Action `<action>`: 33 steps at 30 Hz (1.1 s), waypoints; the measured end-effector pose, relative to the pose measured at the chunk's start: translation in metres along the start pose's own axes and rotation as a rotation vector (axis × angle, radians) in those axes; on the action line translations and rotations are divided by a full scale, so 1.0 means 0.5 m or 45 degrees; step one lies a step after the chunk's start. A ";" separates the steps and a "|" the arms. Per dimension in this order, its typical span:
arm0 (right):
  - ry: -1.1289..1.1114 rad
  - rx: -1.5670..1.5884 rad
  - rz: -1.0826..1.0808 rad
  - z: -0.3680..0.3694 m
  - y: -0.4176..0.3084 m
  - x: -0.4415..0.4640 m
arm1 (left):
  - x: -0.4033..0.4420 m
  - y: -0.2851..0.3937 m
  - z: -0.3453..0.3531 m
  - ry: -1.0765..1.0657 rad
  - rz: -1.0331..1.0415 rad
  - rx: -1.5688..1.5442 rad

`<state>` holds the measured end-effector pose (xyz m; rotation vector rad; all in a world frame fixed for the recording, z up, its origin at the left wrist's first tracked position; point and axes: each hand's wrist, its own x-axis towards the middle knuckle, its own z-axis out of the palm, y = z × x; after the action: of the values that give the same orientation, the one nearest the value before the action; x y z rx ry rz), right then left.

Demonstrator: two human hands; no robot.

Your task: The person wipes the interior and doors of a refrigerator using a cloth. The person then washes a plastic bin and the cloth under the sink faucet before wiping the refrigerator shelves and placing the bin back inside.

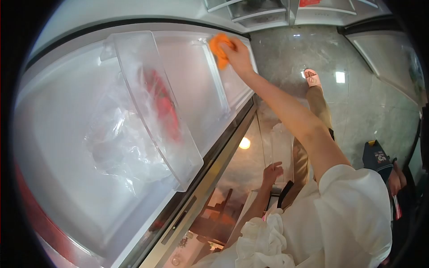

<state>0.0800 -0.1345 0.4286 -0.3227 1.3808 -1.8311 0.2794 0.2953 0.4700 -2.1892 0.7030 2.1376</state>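
My right hand (239,56) grips a crumpled orange cloth (220,49) against or close to the white inner panel of an open refrigerator door (183,56). A raised ridge (216,73) runs along the panel beside it. My left hand (271,173) hangs low near my body, fingers loosely bent and apart, holding nothing. Across the door sits a clear plastic door bin (156,111). Behind its front wall is a clear plastic bag (120,143), along with something red (163,105) that is blurred through the plastic.
Refrigerator drawers (259,15) are at the top, and a second open door (384,58) is at the right. My foot in a pink slipper (312,78) stands on the grey tiled floor (286,58). A dark box (377,158) and another person's hand (395,178) are at the right edge.
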 end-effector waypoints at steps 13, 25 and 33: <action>-0.375 -0.810 0.267 -0.021 -0.028 -0.169 | -0.017 0.048 -0.003 0.064 0.064 0.051; -0.376 -0.021 0.948 -0.205 0.046 -0.188 | -0.075 0.046 -0.011 0.036 0.131 0.160; -0.502 0.837 1.228 -0.275 0.159 -0.140 | -0.076 -0.055 -0.007 0.121 -0.049 0.057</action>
<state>0.0749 0.0040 0.3242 0.2851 0.4428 -1.1911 0.2923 0.3307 0.4980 -2.2742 0.7002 1.9918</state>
